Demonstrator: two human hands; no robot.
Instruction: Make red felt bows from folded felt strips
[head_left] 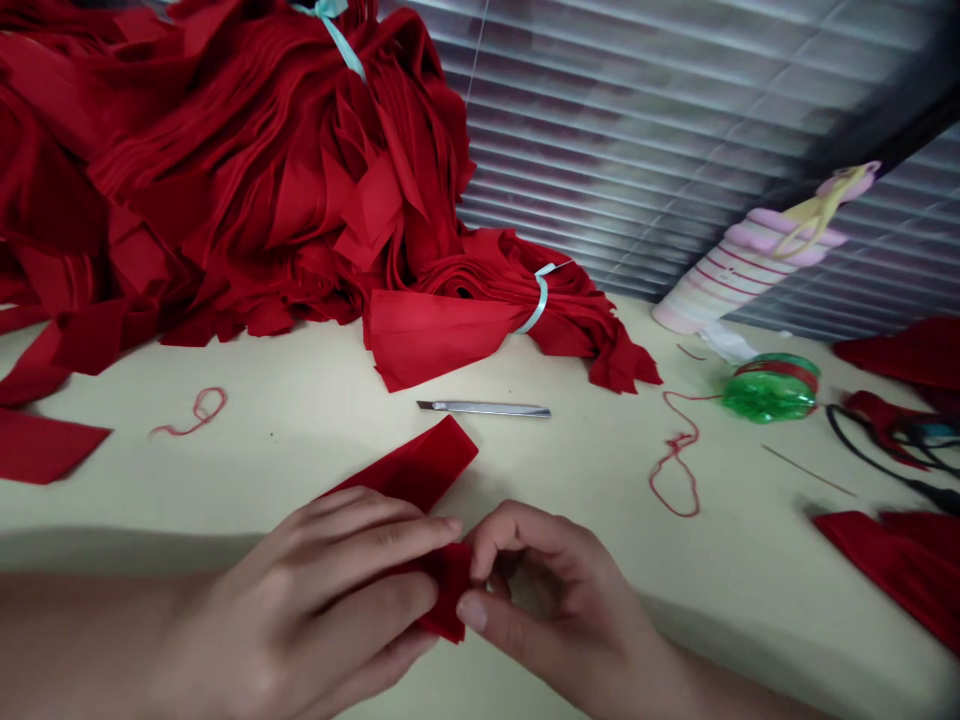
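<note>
The only marks that might be lettering, small dark ones on a pale striped container (739,275) at the far right, are too small to read.

The red cloth strip (420,465) is at the near middle of the pale table (570,470), partly under the left hand (322,590). Its exposed far section has its long axis slanting from near left to far right, the squared end pointing far and right. A shorter red section shows between the fingers, its edge facing right; the hand hides whether the two join.

The left hand lies over the cloth, fingers extended rightward; its thumb is hidden, so I cannot tell whether it grasps or only presses. The right hand (547,600) pinches the right edge of the nearer section between thumb and forefinger.

Just beyond the strip, a silver tool (487,408) lies left to right, dark tip leftward. Farther off sits a red bundle (480,300) tied with pale blue ribbon (534,305); a green spool (772,388) is to the right.
</note>
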